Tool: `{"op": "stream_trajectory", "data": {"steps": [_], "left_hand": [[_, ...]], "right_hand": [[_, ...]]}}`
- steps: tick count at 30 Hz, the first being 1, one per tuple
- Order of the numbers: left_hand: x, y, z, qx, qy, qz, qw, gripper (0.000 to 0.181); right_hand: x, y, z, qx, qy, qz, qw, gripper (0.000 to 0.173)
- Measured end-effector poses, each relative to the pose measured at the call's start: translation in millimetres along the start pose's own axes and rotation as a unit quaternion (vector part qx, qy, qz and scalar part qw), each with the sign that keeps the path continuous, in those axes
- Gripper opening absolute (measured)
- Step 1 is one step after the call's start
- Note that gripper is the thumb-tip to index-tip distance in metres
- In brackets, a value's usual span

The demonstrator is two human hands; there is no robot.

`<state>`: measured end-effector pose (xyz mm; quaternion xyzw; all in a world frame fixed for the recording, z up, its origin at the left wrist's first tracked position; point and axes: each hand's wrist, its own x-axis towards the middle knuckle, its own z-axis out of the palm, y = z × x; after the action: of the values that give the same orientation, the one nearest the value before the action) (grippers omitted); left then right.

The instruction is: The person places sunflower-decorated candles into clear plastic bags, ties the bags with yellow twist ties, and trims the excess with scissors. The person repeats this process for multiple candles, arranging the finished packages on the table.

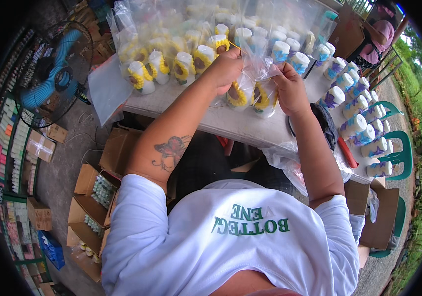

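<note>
Both hands are raised over the near edge of the table [211, 116], at a clear plastic bag [257, 70] that holds white candles with yellow sunflower decorations [261, 98]. My left hand [228, 70] grips the gathered plastic at its left side; a thin yellow strip [234, 45] sticks up beside the fingers. My right hand [291, 87] pinches the bag's plastic between thumb and fingers on the other side. Behind the hands, more sunflower candles [183, 68] stand in rows, partly covered by clear plastic.
White candles with blue and purple decorations [353, 125] crowd the table's right side, near a red-handled tool [348, 152] and a dark fuzzy item [324, 124]. A blue-bladed fan [61, 79] and open cartons [89, 203] stand left. Green chairs [405, 155] and a person [377, 35] are right.
</note>
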<state>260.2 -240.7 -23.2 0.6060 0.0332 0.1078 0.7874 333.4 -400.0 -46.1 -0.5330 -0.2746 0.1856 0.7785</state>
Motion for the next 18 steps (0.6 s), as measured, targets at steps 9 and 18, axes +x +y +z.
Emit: {"op": "stream_trajectory", "data": {"steps": [9, 18], "left_hand": [[6, 0, -4, -0.048, -0.068, -0.027, 0.996, 0.018], [7, 5, -4, 0.013, -0.085, -0.079, 0.993, 0.014]], "right_hand": [[18, -18, -14, -0.019, -0.056, 0.091, 0.994, 0.004], [43, -30, 2, -0.027, -0.149, 0.059, 0.987, 0.003]]}}
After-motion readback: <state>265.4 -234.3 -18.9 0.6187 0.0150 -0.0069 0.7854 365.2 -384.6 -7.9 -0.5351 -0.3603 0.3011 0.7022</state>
